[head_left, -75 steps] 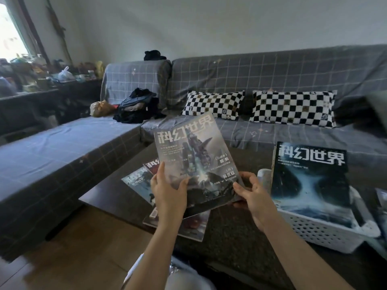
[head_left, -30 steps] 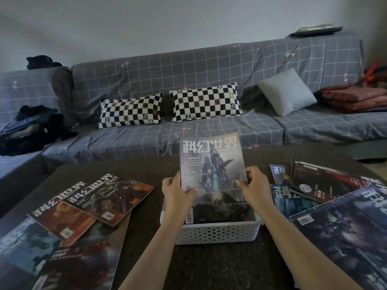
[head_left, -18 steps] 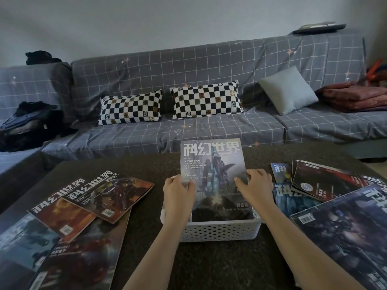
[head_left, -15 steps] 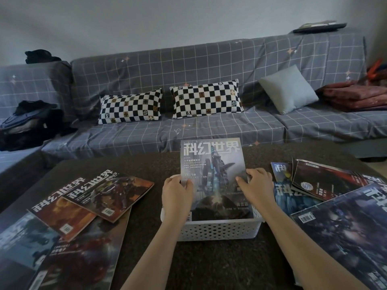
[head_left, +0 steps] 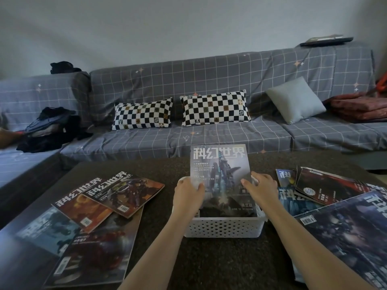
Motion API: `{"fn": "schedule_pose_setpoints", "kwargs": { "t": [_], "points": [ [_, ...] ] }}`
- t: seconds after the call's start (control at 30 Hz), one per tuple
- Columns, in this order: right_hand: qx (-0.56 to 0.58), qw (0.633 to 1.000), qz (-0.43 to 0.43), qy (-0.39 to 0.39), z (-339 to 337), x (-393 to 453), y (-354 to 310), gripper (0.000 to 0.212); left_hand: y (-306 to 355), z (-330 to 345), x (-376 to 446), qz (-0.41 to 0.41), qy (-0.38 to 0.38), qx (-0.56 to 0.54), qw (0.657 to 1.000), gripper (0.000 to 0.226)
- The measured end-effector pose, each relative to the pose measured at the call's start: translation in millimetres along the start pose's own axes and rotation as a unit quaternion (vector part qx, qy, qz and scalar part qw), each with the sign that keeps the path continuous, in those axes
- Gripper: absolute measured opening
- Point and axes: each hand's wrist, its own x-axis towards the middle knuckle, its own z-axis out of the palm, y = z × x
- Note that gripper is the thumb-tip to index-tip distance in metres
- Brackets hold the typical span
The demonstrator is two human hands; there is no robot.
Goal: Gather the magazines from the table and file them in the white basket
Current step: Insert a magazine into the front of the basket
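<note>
A magazine (head_left: 219, 170) with a grey cover and white title stands upright in the white perforated basket (head_left: 224, 227) at the middle of the dark table (head_left: 219, 264). My left hand (head_left: 188, 193) grips the magazine's left edge. My right hand (head_left: 260, 190) holds its right edge, fingers spread over the cover. Several magazines (head_left: 98, 204) lie fanned out on the table's left side. Several more magazines (head_left: 330, 197) lie overlapping on the right side.
Beyond the table runs a grey checked sofa (head_left: 209, 139) with two black-and-white chequered cushions (head_left: 213, 107) and a pale grey cushion (head_left: 296, 100). Dark clothes (head_left: 50, 128) are piled at the sofa's left, a red blanket (head_left: 360, 107) at its right.
The magazine came from the table's left to the basket and sank into it. Over the last second both hands slid down its edges with it; the view shifted slightly.
</note>
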Motion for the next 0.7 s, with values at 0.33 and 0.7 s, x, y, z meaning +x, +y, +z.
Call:
{"fn": "schedule_pose_setpoints", "kwargs": {
  "t": [0.33, 0.7],
  "points": [
    [0.148, 0.968, -0.183, -0.091, 31, -47, -83, 0.03, -22, -51, -19, 0.009, 0.059, -0.081, 0.995, 0.039],
    [0.04, 0.94, -0.256, -0.221, 145, -32, -163, 0.032, -130, -103, 2, -0.122, 0.115, -0.078, 0.983, 0.033]
  ]
}}
